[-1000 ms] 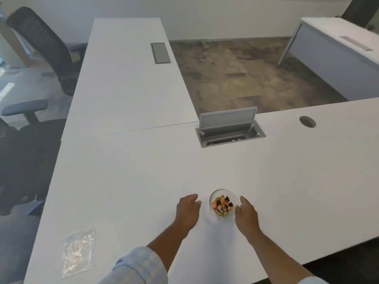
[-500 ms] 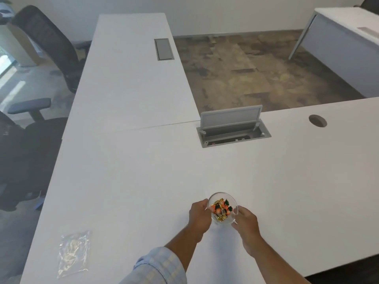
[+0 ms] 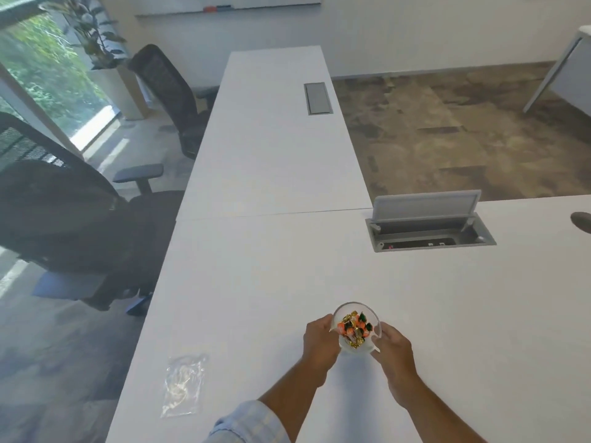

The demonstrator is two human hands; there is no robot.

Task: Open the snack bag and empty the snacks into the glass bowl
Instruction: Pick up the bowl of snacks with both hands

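Note:
A small glass bowl (image 3: 353, 310) holds orange, green and gold wrapped snacks (image 3: 354, 327). Both hands grip it: my left hand (image 3: 319, 342) on its left side, my right hand (image 3: 395, 350) on its right side. The bowl seems raised slightly off the white desk (image 3: 256, 282) and tilted a little toward me. A clear plastic snack bag (image 3: 184, 385) lies flat near the desk's left front edge, well left of my hands; it looks empty.
An open grey cable box (image 3: 428, 230) with a raised lid is set into the desk at the back right. A round cable hole (image 3: 582, 220) shows at the right edge. Black office chairs (image 3: 73, 215) stand left of the desk. A second desk wing extends away.
My hands closed from beside the bowl onto its sides and picked it up. The view has swung left, showing the chairs and window.

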